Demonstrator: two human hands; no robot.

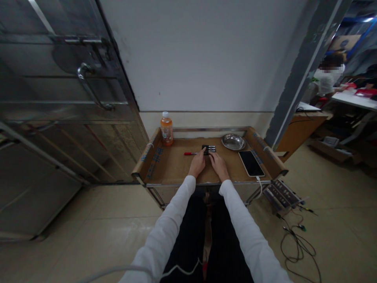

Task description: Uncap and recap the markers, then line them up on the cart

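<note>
Several marker pens (211,148) with black caps and pale barrels lie side by side in a small row on the cardboard-lined cart top. My left hand (198,163) reaches in from the near left, with the index finger at the capped ends of the row. My right hand (218,164) is bent over the near right side of the row. The fingertips of both hands close in on the nearest black marker pen (207,153), which they partly cover. A red marker pen (187,153) lies crosswise just left of my left hand, its right end near the fingers.
A bottle of orange drink (167,129) stands at the cart's back left. A shiny metal bowl (233,142) is at the back right, and a phone (251,163) with a white cable lies before it. Raised cardboard sides (266,151) edge the cart. A person (326,78) is far right.
</note>
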